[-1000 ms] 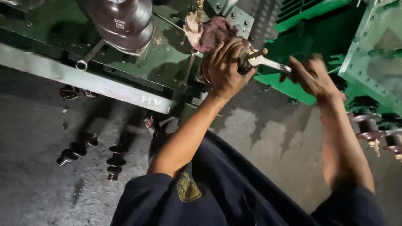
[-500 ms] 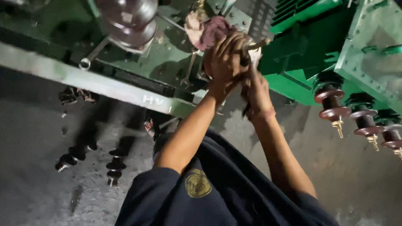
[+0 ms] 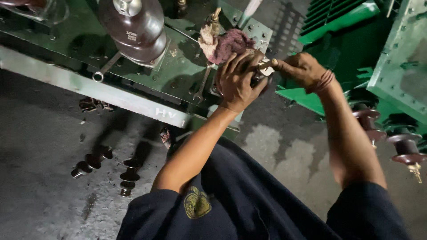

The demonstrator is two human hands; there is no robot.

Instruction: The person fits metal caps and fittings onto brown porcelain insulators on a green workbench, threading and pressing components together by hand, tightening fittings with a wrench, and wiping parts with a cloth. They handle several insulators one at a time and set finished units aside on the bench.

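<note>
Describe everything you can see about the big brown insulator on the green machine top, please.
The big brown insulator looks like glazed ceramic, dark brown and glossy, with a wide bell-shaped skirt and a grey metal cap on top. It stands on a square base on the green machine top, near the upper left of the view. A spanner lies beside its base; whether they touch is unclear. Neither hand touches it: the left hand and right hand work further right.

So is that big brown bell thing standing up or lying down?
Standing up. The brown insulator sits upright on the green lid, with its metal cap on top.
</note>
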